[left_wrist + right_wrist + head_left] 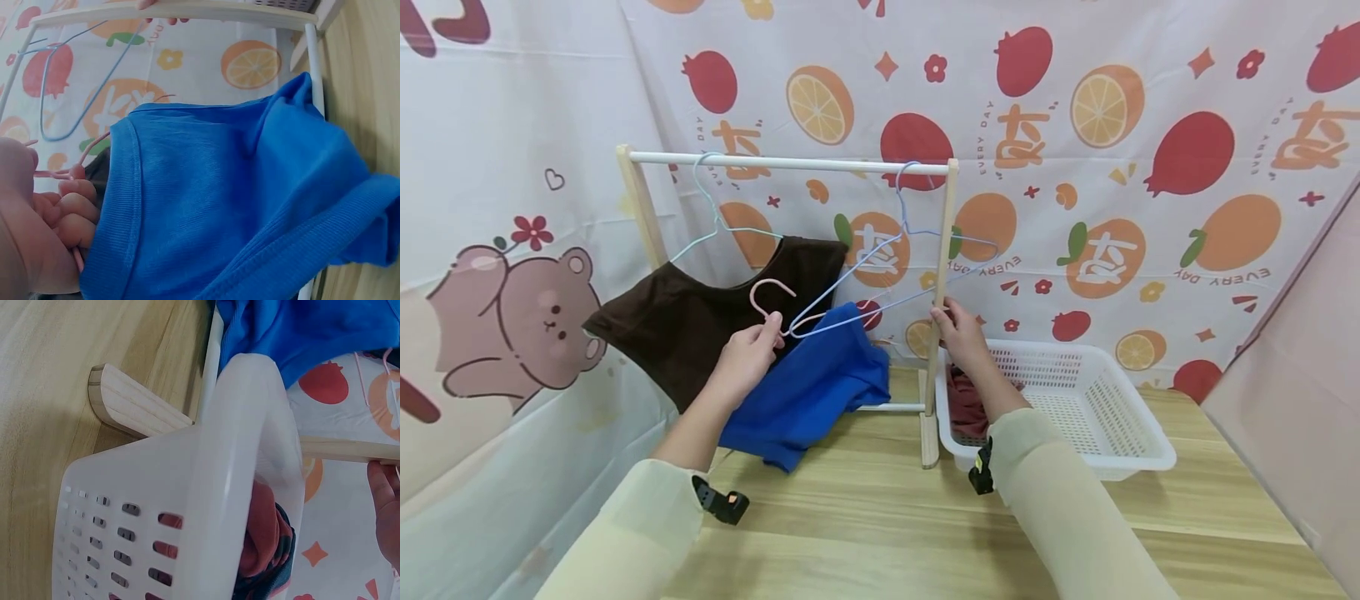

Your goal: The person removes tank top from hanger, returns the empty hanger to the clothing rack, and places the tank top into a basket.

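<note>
My left hand [747, 357] pinches a pink hanger [752, 300] just below its hook, in front of the clothes rack. From that hanger hangs a blue ribbed-edge garment [187, 187], tilted down to the right. My right hand [964, 337] grips the right wooden post [945, 242] of the rack, thumb on one side and fingers on the other. On the rack's white top rail [820, 164] hang a light teal hanger [706, 197] bearing a dark brown top [677, 333], and a bare blue-violet hanger [904, 208] close to the right post.
A white plastic basket [1131, 461] stands right of the rack on the wooden table [835, 517], with reddish-brown and dark cloth [262, 534] inside. The rack's wooden foot [929, 442] sits beside it. A fruit-print curtain [1030, 317] hangs behind.
</note>
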{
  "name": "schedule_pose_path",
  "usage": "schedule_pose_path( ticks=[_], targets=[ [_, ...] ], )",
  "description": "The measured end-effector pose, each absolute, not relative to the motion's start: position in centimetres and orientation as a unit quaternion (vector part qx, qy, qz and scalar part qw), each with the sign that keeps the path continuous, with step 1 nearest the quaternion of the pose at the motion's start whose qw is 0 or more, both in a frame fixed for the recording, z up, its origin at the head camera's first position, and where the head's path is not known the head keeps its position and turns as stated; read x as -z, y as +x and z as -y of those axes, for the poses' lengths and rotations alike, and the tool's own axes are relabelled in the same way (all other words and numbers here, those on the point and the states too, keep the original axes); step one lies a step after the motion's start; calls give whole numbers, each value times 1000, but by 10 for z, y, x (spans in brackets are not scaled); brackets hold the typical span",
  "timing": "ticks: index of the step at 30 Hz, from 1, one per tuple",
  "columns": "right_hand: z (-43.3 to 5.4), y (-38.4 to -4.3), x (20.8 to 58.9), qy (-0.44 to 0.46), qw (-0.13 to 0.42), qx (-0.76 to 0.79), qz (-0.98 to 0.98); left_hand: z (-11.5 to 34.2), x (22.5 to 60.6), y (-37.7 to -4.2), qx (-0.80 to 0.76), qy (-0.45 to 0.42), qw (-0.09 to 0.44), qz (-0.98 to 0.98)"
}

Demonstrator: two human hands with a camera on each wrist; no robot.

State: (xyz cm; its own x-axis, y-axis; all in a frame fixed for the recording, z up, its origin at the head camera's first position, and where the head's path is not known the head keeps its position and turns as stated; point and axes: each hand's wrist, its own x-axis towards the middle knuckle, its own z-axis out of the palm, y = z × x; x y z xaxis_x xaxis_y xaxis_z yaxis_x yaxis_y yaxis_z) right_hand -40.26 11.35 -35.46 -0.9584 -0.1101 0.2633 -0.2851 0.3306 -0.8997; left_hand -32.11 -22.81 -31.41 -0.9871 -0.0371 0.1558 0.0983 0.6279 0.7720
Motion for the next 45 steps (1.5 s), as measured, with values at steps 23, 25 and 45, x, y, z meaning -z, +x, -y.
schedule_pose_path(
  ticks=[23, 25, 45],
  targets=[
    [-113, -404, 354, 130, 83, -572, 806, 232, 323, -295, 307, -19, 114, 945],
    [-112, -404, 353, 130, 82, -572, 806, 230, 321, -293, 299, -24, 123, 946],
    [-124, -396, 343, 134, 43, -482, 865, 201, 312, -292, 294, -148, 302, 895]
  ],
)
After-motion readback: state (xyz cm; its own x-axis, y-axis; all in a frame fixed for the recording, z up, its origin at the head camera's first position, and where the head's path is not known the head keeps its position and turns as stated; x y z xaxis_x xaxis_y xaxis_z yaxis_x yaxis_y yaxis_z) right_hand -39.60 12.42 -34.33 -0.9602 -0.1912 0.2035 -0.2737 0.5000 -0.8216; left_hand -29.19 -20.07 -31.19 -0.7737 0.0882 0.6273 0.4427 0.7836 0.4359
